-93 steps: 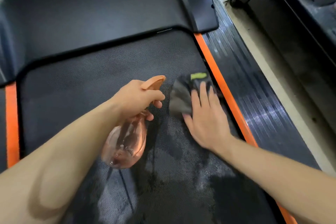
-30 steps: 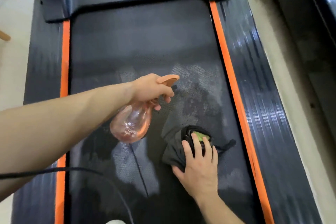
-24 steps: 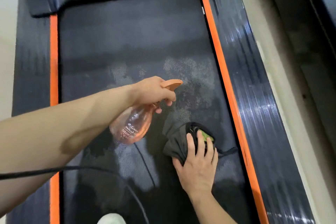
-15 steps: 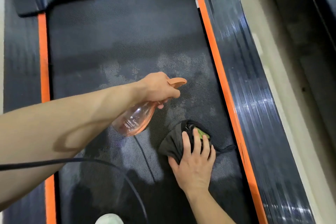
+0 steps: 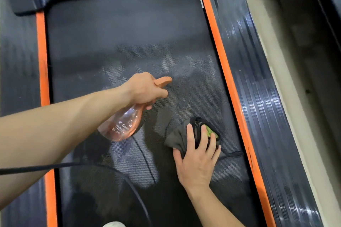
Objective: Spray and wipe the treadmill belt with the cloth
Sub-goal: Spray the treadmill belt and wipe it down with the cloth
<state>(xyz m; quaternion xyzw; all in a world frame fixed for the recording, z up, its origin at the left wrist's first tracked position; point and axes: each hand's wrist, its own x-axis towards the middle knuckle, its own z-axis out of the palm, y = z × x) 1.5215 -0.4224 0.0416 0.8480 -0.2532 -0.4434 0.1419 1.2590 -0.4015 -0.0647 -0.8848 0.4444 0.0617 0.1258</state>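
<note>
At the far left an orange stripe (image 5: 42, 61) edges the treadmill belt (image 5: 125, 38), whose long axis runs straight away from the person. A dark cable (image 5: 73, 167) loops across the near part of the belt. Over the middle, the left hand (image 5: 145, 90) is wrapped round the neck of the spray bottle (image 5: 121, 125), fingers curled under its orange head, the nozzle aimed forward and to the right over a pale wet patch (image 5: 193, 72) (whether the trigger is squeezed cannot be told). Right of the bottle and nearer the person, the cloth (image 5: 177, 136) lies bunched on the belt. The right hand (image 5: 197, 160) rests flat on it, fingers straight and spread, pressing down rather than clutching. The wet patch lies directly ahead of the cloth, so the right hand is the nearer one, and the likely stroke is a push forward along the belt. Further right run the second orange stripe (image 5: 221, 61) and the ribbed side rail (image 5: 262, 107).
</note>
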